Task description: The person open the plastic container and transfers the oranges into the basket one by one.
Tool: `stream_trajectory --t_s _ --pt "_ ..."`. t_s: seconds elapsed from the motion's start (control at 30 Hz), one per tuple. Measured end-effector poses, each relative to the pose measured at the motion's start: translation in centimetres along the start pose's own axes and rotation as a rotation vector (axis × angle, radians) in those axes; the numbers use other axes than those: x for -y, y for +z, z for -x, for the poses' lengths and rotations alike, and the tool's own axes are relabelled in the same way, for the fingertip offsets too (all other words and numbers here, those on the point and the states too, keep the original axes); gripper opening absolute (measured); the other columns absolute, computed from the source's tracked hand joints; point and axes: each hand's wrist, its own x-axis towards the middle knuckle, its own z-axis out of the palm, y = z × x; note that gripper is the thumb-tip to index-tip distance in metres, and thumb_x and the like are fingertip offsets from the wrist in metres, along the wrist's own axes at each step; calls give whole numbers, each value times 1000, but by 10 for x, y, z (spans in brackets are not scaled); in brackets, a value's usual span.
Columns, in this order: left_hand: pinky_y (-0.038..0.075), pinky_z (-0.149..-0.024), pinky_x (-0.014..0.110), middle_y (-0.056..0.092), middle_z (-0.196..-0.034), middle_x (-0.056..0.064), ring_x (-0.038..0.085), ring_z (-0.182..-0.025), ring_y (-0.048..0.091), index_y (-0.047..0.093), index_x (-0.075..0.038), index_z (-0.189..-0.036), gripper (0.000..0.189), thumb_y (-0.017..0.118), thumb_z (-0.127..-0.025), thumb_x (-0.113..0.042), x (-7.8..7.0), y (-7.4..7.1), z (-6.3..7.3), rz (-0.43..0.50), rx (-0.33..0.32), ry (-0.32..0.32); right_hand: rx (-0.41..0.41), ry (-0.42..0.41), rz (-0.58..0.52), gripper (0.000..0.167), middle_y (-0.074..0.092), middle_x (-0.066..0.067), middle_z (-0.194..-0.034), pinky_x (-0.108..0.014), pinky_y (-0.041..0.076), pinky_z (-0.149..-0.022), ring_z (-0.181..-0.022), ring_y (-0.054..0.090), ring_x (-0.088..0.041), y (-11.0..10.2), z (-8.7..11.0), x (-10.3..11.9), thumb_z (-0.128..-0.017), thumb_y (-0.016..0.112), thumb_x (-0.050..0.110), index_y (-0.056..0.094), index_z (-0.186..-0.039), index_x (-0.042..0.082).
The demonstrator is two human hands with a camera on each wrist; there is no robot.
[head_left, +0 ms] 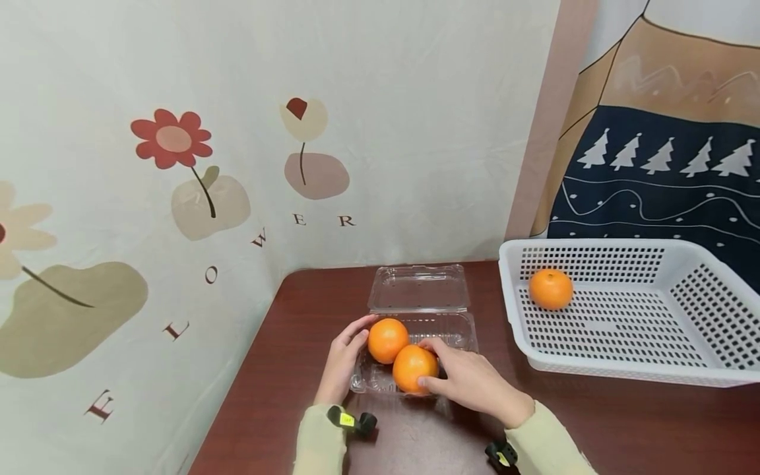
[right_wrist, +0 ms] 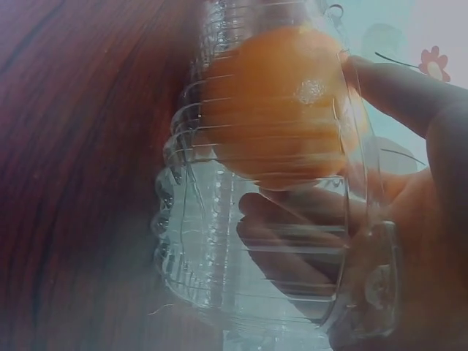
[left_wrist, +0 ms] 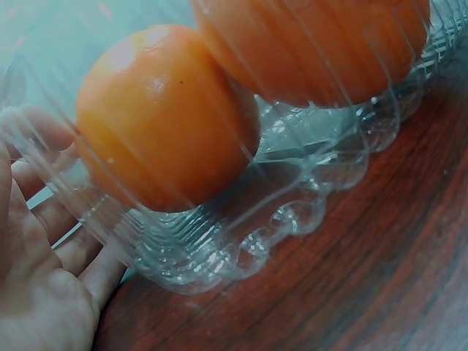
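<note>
Two oranges sit diagonally side by side in the clear plastic clamshell box (head_left: 454, 324), whose lid (head_left: 419, 288) lies folded back. My right hand (head_left: 477, 382) reaches over the box's right side and grips the nearer orange (head_left: 414, 371) between thumb and fingers. In the right wrist view those fingers (right_wrist: 292, 234) show through the ribbed plastic, beneath the orange (right_wrist: 278, 110). At the box's left wall, my left hand (head_left: 343, 361) rests with fingers extended, beside the farther orange (head_left: 388, 340). The left wrist view has its fingers (left_wrist: 55, 216) along the outside of the clear wall.
A white perforated basket (head_left: 600, 377) stands on the right of the dark red wooden table (head_left: 285, 343), with one orange (head_left: 551, 289) at its left end. A fabric backdrop printed with flowers (head_left: 172, 138) hangs behind and left of the table.
</note>
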Motion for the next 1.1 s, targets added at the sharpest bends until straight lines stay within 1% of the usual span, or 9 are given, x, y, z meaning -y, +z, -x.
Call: stream_trajectory --t_s 0.13,0.2,0.3,0.57,0.67,0.77,0.83,0.9,1.1 --pt "35 -97 27 54 -122 0 13 -114 48 56 -14 -121 30 47 -93 -19 -9 2 4 -1 7 -8 14 8 -16 49 59 8 -105 -33 45 -66 -82 57 -11 -1 0 1 -81 53 54 43 -120 26" --pt "35 -97 27 54 -123 1 13 -114 48 54 -11 -123 31 46 -93 -17 -13 3 6 -9 12 -2 11 7 -19 48 59 7 -103 -33 45 -65 -81 57 -11 -1 0 2 -81 53 54 43 -119 26" --pt "34 -97 27 53 -124 3 14 -115 48 52 -9 -124 32 45 -94 -17 -16 4 8 -15 15 -2 8 9 -16 48 60 7 -101 -33 44 -66 -80 57 -11 -1 0 4 -82 53 54 42 -118 25" --pt "34 -98 29 53 -124 1 13 -114 48 53 -10 -123 32 45 -94 -18 -17 4 8 -13 20 -10 15 39 -23 48 59 6 -101 -34 44 -66 -82 56 -11 -1 -2 5 -81 53 54 42 -117 25" --pt "34 -98 30 53 -124 1 13 -114 48 53 -10 -123 32 46 -93 -18 -17 4 8 -14 17 -10 14 42 -24 51 58 6 -108 -35 45 -67 -86 57 -12 0 -3 6 -81 53 54 42 -120 24" --pt "33 -98 30 53 -124 1 13 -114 48 53 -10 -123 32 46 -93 -18 -17 4 7 -16 16 -11 8 39 -23 57 54 5 -118 -37 46 -71 -93 56 -14 1 -4 6 -80 54 54 41 -126 22" --pt "33 -98 29 53 -124 1 13 -114 48 53 -11 -123 31 46 -93 -18 -17 4 7 -14 16 -11 2 35 -14 59 51 5 -122 -38 45 -74 -98 55 -14 3 -4 6 -80 54 54 42 -127 21" --pt "33 -98 29 53 -123 1 13 -114 48 53 -11 -123 31 46 -93 -18 -17 4 7 -13 16 -7 -6 32 -1 60 50 4 -121 -39 45 -74 -98 54 -14 4 -5 5 -79 54 55 44 -127 21" --pt "34 -98 29 53 -123 1 13 -115 47 54 -10 -122 32 47 -93 -19 -17 4 7 -25 14 8 -23 33 27 58 51 4 -113 -38 45 -68 -91 54 -15 7 -6 5 -77 54 59 47 -123 25"
